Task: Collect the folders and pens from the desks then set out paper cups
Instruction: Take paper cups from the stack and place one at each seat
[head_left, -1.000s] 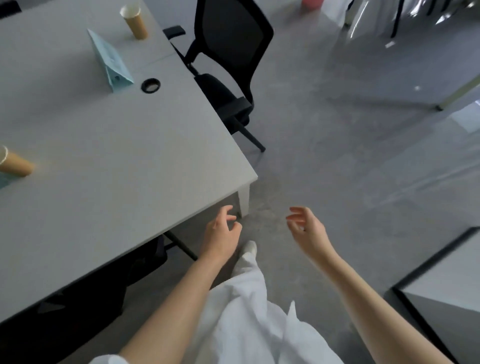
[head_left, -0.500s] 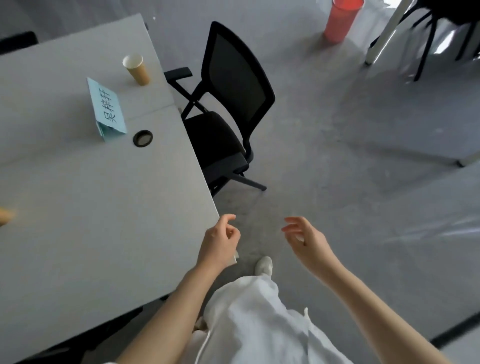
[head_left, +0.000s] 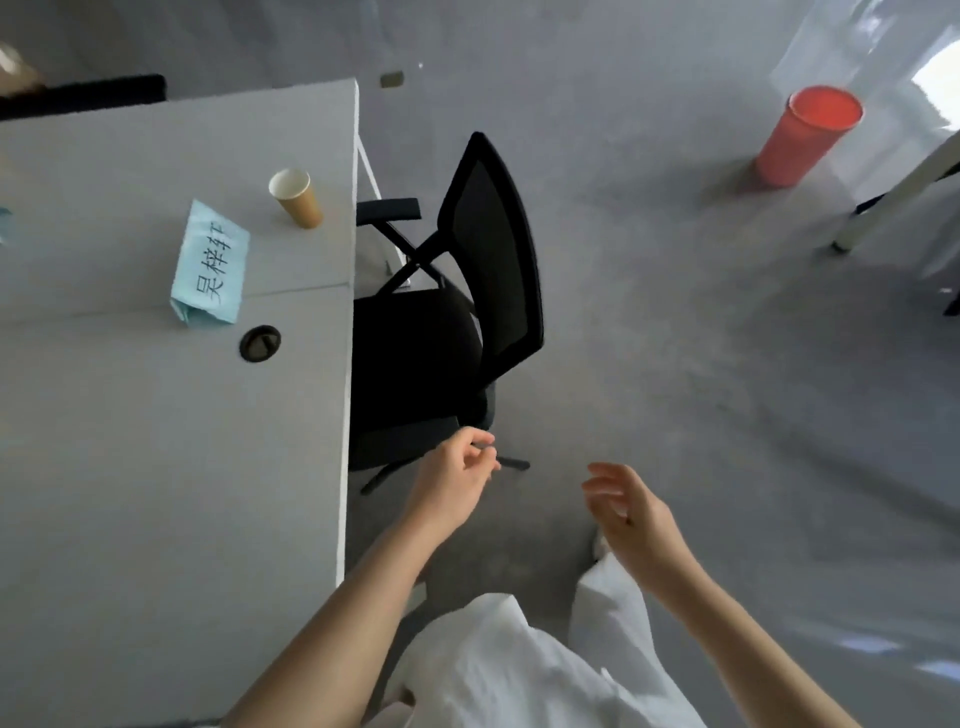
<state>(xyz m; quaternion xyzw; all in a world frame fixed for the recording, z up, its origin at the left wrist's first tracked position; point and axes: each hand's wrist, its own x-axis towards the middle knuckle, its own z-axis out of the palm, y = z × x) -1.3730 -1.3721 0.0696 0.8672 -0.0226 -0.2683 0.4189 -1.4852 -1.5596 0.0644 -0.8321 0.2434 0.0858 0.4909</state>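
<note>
A brown paper cup (head_left: 296, 199) stands upright near the right edge of the grey desk (head_left: 130, 441). Beside it lies a light blue folded name card (head_left: 210, 265) with black writing. My left hand (head_left: 454, 480) hangs over the floor just right of the desk edge, near the black chair's base, its fingers loosely curled and holding nothing. My right hand (head_left: 631, 512) floats further right above the floor, fingers relaxed and empty. No folders or pens are in view.
A black mesh office chair (head_left: 467, 312) is pushed against the desk's right side. A round cable hole (head_left: 260, 343) sits in the desk top. An orange bin (head_left: 805, 137) stands on the grey floor at upper right, next to a white table leg (head_left: 893, 200).
The view has swung right and forward along the desk; the chair, cup and card now lie closer. Both hands stay empty and have drifted past the desk corner.
</note>
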